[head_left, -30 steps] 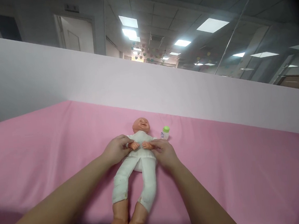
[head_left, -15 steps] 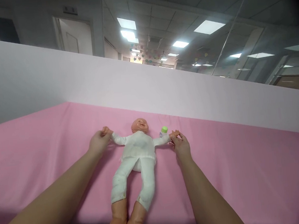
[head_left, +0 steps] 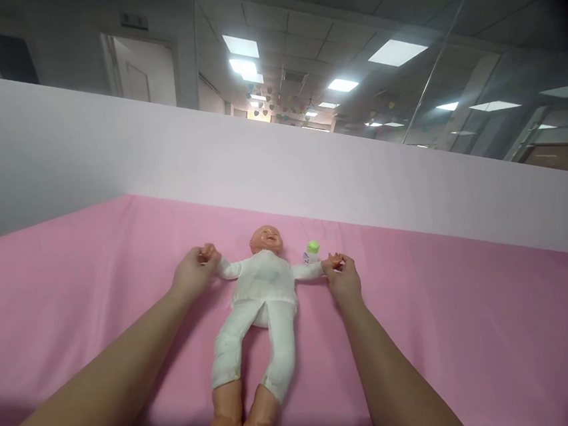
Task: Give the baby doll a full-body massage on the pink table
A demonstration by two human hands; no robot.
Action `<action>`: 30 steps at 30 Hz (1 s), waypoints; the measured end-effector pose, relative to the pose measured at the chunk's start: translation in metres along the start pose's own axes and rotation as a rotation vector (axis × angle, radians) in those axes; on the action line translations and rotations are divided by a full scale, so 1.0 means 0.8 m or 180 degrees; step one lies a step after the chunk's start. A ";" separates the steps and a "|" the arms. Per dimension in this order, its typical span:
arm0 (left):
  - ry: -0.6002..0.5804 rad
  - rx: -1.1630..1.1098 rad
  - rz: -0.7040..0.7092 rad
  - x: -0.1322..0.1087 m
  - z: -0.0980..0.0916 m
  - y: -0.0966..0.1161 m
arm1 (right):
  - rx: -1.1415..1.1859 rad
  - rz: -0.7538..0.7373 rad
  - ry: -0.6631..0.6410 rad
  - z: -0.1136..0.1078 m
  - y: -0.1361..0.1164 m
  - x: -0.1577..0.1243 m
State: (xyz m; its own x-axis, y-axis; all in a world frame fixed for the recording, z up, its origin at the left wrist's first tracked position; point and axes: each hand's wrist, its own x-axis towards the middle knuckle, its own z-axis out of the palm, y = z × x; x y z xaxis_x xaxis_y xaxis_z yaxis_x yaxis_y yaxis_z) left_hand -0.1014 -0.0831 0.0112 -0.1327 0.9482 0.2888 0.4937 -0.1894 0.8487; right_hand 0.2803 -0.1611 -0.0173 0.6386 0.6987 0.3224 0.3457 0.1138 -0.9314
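A baby doll [head_left: 263, 282] with a white cloth body lies on its back on the pink sheet [head_left: 455, 317], its arms spread out and its feet toward me. My left hand [head_left: 193, 275] is closed around the doll's hand on the left side. On the other side, my right hand [head_left: 345, 279] pinches the doll's other hand between thumb and fingers. Just behind that outstretched doll arm stands a small bottle [head_left: 311, 252] with a bright green cap, its lower part hidden by the arm.
A white partition [head_left: 279, 166] runs along the far edge of the pink surface. Above it is a glass pane [head_left: 349, 53] showing ceiling lights, and a doorway [head_left: 144, 69] at the upper left. The doll's feet reach over the near edge.
My left hand has shifted slightly to the right with the doll's hand, bending that arm inward. The doll's other arm has dipped a little in my right hand, showing more of the bottle.
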 end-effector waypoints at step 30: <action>-0.0113 -0.0433 -0.0566 0.027 -0.014 -0.019 | 0.0310 0.0595 -0.0065 -0.002 0.024 0.019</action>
State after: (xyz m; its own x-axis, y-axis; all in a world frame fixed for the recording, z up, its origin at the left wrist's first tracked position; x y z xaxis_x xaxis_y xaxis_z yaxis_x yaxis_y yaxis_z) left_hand -0.1212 -0.0629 0.0095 -0.1757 0.9776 0.1154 0.3443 -0.0488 0.9376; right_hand 0.2976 -0.1495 -0.0297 0.6710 0.7282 0.1398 0.1537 0.0478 -0.9870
